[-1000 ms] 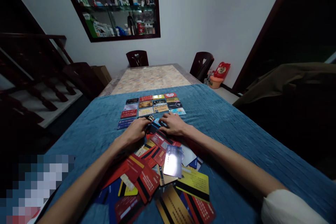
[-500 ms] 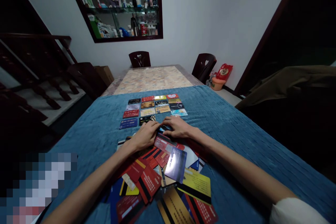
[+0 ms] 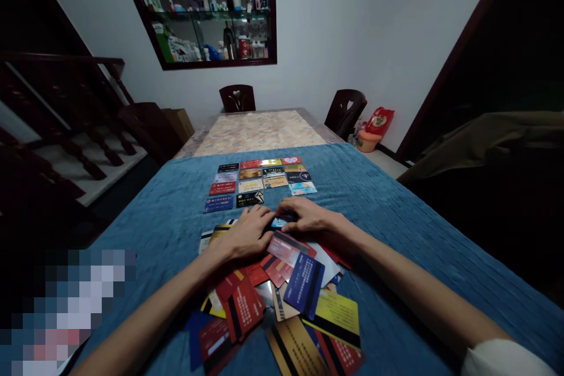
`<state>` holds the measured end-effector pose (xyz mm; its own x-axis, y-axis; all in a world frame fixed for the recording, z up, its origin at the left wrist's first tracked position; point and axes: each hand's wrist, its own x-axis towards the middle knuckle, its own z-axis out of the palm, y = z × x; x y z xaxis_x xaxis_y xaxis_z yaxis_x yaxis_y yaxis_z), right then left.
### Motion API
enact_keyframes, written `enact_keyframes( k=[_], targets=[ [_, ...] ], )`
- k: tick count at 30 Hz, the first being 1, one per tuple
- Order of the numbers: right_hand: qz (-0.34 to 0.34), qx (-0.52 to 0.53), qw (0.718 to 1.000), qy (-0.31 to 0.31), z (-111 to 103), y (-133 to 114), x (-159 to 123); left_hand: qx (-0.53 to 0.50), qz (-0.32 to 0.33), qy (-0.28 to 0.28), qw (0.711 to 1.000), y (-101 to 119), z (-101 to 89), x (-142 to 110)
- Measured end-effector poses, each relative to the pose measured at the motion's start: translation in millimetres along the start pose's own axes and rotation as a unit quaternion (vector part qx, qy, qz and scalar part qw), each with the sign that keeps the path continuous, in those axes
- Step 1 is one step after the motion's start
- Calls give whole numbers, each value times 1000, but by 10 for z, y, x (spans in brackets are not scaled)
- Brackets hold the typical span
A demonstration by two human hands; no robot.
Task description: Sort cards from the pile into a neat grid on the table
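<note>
A small card [image 3: 278, 222], black with light blue, is between my two hands at the far end of a loose card pile [image 3: 247, 305]. My right hand [image 3: 311, 215] curls over it from the right, thumb and fingers closed on its edge. From the left, my left hand [image 3: 250, 231] reaches over the pile, its bent fingertips against the card's other side. A blue card [image 3: 304, 286] with a dark stripe lies on top of the pile, near a yellow card [image 3: 337, 314]. Beyond my hands, several cards lie face up in rows, with a black card [image 3: 249, 199] and a dark blue card [image 3: 219, 204] in the nearest row.
A blue cloth [image 3: 396, 235] covers the near part of the table [image 3: 264, 126]. Dark chairs [image 3: 346, 111] stand around its far end. At the right back are a red bag [image 3: 380, 121] and an orange bucket [image 3: 368, 141]. A blurred-out patch [image 3: 83, 311] covers the lower left.
The view has shifted slightly, so the scene sits a little further right. My hands stay around the same card, a bit apart now. Glare has left the blue card on the pile.
</note>
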<state>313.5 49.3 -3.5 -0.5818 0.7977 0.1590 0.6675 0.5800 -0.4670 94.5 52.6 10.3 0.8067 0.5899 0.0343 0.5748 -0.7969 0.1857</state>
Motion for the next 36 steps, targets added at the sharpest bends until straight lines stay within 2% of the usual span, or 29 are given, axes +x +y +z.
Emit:
enact_keyframes(
  k=[16,23,28,36],
  targets=[
    [13,-23,999,-40,-87,-10,-108,-36,19,-8,999,175,35,-28],
    [18,-26,998,-56,-155,45,-226,-94,33,-15,995,294,65,-1],
    [55,3,994,-98,-240,55,-350,-107,41,-22,993,426,93,42],
    [121,61,979,-151,-342,-86,-388,-151,41,-32,987,523,72,0]
  ],
)
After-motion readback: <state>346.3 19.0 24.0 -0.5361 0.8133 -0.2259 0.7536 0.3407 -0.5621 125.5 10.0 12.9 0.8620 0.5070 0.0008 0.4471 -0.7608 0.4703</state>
